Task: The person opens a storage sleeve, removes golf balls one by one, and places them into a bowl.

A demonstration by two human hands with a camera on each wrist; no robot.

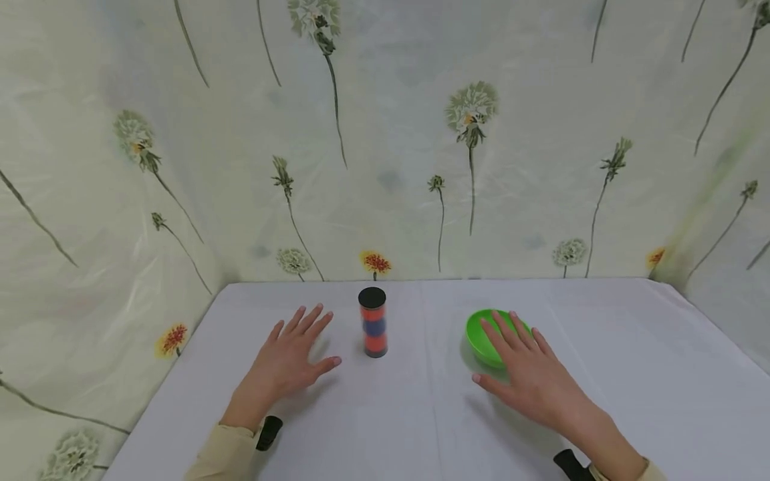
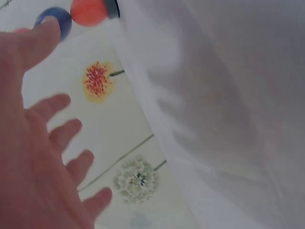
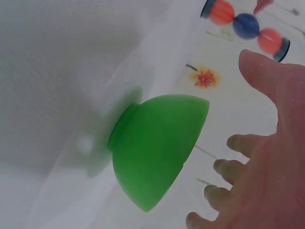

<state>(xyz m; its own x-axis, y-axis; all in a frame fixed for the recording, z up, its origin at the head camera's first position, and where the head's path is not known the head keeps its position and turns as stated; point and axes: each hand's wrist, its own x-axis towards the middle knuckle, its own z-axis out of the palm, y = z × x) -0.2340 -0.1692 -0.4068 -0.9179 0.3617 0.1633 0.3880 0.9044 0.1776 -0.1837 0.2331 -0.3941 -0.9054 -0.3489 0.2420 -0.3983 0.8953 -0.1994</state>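
The left hand point(image 1: 295, 357) is raised just left of the capped tube point(image 1: 374, 327), palm down, fingers straight and spread. The right hand point(image 1: 532, 381) is raised well right of the tube, likewise splayed; both thumbs angle toward it.

Left hand point(image 1: 291, 361) and right hand point(image 1: 535, 384) bare. Beige sleeves point(image 1: 225, 455), small black wrist units point(image 1: 269, 433); exact shape hard to tell, right one's cropped.
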